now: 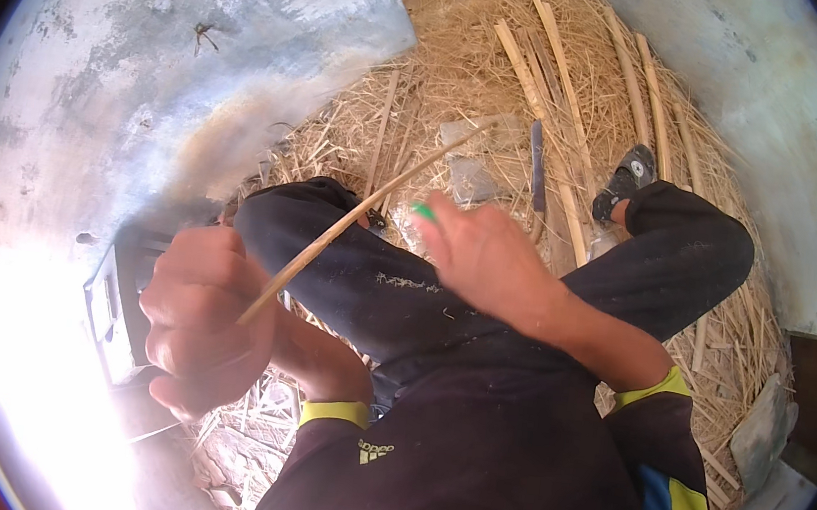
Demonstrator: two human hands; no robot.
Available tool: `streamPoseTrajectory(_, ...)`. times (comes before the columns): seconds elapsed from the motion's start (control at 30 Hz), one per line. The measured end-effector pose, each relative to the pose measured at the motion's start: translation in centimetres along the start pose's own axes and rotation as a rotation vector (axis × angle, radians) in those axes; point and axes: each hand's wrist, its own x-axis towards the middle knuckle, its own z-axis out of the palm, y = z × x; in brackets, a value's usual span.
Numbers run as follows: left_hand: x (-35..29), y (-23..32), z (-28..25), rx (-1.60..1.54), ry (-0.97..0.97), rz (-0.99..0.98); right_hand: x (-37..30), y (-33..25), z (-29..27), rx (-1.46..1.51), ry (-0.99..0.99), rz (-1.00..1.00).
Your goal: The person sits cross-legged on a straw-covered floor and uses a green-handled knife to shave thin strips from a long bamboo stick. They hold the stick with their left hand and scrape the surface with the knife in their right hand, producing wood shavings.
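My left hand [203,313] is closed in a fist around one end of a thin, pale stick [364,209], which looks like split bamboo or wood. From the fist the stick slants up and away to the right, over my bent left leg. Nearer the middle, my right hand [492,264] is curled, slightly blurred, and apart from the stick. A bit of green [423,211] shows at its thumb and fingertips. Whether that is a wrap or part of a small held thing, I cannot tell.
Shavings [453,21] cover the floor. Long split strips [566,82] lie beyond my legs, beside a dark flat bar [537,164] and a pale flat slab [471,177]. Pale walls rise left [170,61] and right [779,145]. A stone-like slab [764,427] leans at the right.
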Motion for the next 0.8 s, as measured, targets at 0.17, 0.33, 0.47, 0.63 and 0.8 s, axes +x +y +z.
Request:
streamPoseTrajectory(0.17,0.6,-0.6,0.3,-0.138,-0.074,0.018,0.5,0.4,0.4,-0.025,0.075,0.003)
streamPoseTrajectory(0.33,0.7,-0.7,0.5,-0.199,-0.187,0.043,-0.7,-0.5,-0.2,-0.03,0.031,-0.072)
streamPoseTrajectory(0.47,0.7,-0.5,0.0,-0.211,-0.176,0.024,-0.5,-0.6,0.9,-0.038,0.107,-0.11)
streamPoseTrajectory(0.63,0.6,-0.3,-1.1,-0.159,-0.116,0.016,0.2,-1.1,1.5,-0.157,0.128,-0.095)
streamPoseTrajectory(0.8,-0.1,-0.2,0.2,-0.114,-0.049,0.0,0.5,3.1,2.8,-0.166,0.16,0.016)
